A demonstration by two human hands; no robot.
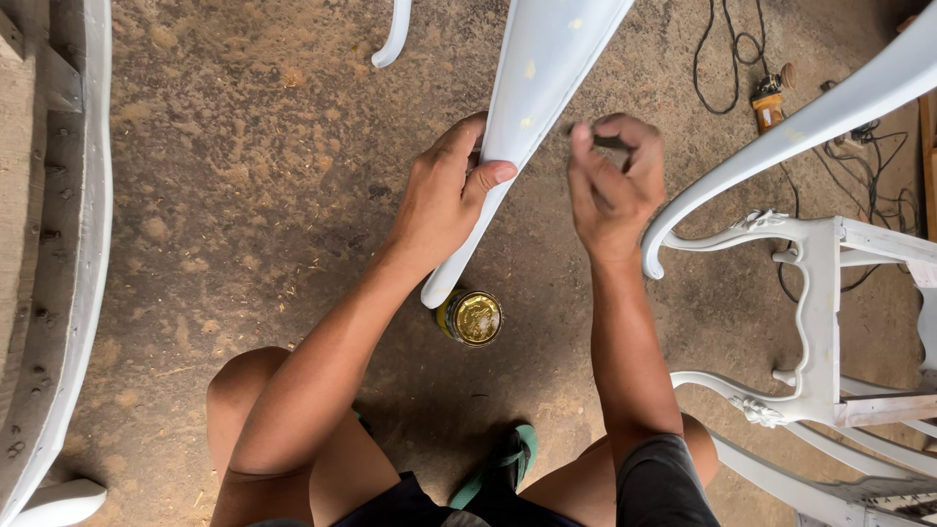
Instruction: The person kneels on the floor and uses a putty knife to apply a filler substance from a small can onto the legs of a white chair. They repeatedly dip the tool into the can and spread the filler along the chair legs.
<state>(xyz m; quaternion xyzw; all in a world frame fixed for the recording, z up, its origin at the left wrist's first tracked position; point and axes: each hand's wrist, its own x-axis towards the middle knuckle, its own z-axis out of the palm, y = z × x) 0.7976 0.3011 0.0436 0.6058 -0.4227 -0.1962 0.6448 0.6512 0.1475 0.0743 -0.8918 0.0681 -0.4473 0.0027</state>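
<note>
My left hand (444,195) grips a white chair leg (532,88) above a tin (471,317); my right hand (615,181) pinches something small, perhaps sandpaper (610,142).

**Hidden or cut off**

Long white-painted curved wooden chair leg (542,88) runs out past top edge. Small dark object pinched in right hand (615,185): too small to identify. Round gold-lidded tin (471,317) partly behind leg tip. White carved chair frame (830,322) cropped at right edge.
</note>
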